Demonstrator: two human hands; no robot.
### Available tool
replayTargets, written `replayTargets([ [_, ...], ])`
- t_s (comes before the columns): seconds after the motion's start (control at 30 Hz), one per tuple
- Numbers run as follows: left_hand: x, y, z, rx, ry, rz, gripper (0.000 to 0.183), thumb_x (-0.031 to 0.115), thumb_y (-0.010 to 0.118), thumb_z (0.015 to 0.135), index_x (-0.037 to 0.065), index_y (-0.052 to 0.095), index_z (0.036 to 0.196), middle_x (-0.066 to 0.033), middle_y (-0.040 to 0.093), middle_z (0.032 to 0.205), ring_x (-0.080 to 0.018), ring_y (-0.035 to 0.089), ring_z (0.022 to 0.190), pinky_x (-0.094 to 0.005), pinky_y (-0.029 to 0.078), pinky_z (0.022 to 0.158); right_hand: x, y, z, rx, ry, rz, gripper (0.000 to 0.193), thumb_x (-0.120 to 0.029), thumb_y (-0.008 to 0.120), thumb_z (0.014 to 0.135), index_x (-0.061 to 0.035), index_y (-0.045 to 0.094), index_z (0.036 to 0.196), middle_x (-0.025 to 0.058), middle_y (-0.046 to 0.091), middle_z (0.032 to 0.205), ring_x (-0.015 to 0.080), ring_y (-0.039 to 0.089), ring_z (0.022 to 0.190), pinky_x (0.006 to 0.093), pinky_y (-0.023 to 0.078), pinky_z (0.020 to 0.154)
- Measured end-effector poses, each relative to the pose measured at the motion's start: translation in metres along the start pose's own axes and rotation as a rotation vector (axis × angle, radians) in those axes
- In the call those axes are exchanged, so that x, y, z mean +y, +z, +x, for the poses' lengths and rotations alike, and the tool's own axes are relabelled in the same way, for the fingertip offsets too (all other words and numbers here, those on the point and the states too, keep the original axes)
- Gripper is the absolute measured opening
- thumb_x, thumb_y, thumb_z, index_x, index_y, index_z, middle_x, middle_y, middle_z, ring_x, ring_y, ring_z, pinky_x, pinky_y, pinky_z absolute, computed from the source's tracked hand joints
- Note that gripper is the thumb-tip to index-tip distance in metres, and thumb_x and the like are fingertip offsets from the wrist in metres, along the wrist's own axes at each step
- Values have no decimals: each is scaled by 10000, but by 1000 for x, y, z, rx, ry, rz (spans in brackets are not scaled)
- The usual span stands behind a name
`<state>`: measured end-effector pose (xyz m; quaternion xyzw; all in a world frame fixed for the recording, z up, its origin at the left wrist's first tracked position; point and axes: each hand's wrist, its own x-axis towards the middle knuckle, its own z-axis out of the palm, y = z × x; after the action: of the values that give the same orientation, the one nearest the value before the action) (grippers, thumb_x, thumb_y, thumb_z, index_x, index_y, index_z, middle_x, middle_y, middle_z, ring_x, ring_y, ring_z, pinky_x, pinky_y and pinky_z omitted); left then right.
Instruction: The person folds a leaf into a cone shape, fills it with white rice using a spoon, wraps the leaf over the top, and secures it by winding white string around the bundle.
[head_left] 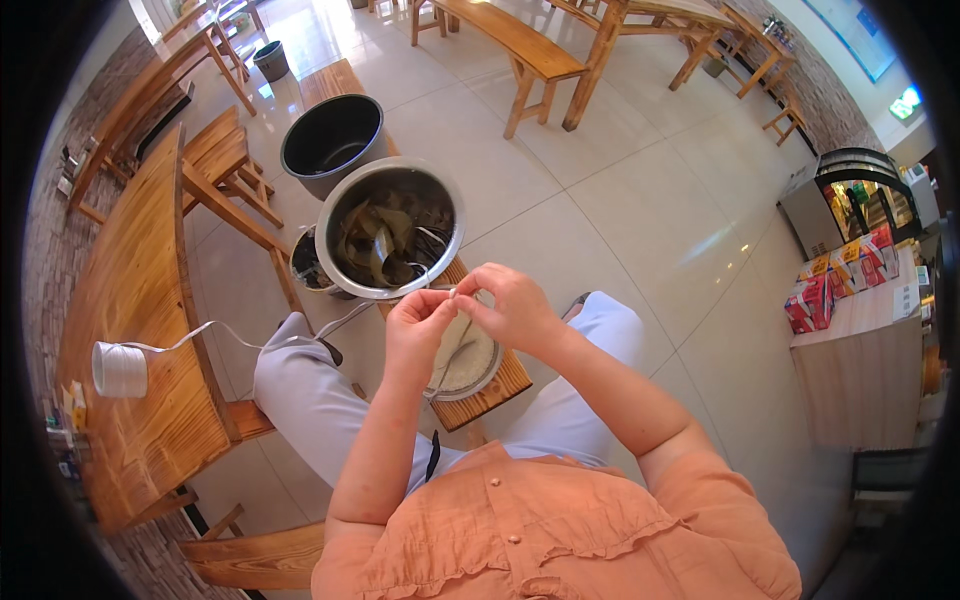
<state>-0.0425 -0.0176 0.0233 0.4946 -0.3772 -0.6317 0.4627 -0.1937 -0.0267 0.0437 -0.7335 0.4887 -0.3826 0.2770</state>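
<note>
My left hand (418, 325) and my right hand (510, 305) meet fingertip to fingertip, both pinching a small white bit that looks like part of the white ribbon (235, 328). That ribbon trails from a spool (121, 369) on the table at the left, past my left knee, toward the rim of a steel pot. Long green-brown leaves (385, 240) lie in the steel pot (457, 215) just beyond my hands. Directly under my hands is a bowl of white grains (470, 368), with a thin utensil or strand across it, partly hidden by my fingers.
A wooden bench (490, 400) between my knees carries the bowl and pot. Behind stands a dark bucket (333, 140); a smaller container (308, 262) sits left of the pot. A long wooden table (130, 300) flanks my left. Red boxes (810, 303) stand on a counter at the right.
</note>
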Motion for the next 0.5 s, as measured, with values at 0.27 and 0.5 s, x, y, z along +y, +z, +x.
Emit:
replayTargets([
  [0.27, 1, 0, -2, -40, 33, 16, 121, 132, 614, 811, 29, 602, 874, 25, 520, 650, -8, 358, 449, -147, 235, 398, 13, -8, 3, 79, 169, 50, 96, -130, 580, 780, -41, 546, 797, 131, 574, 763, 299, 564, 744, 377, 447, 636],
  [0.5, -8, -4, 2, 2, 84, 218, 129, 147, 607, 824, 35, 566, 776, 28, 518, 641, -16, 403, 508, -155, 290, 446, 10, -11, 2, 4, -86, 107, 123, -111, 612, 783, -44, 561, 873, 88, 595, 873, 230, 588, 834, 320, 489, 679],
])
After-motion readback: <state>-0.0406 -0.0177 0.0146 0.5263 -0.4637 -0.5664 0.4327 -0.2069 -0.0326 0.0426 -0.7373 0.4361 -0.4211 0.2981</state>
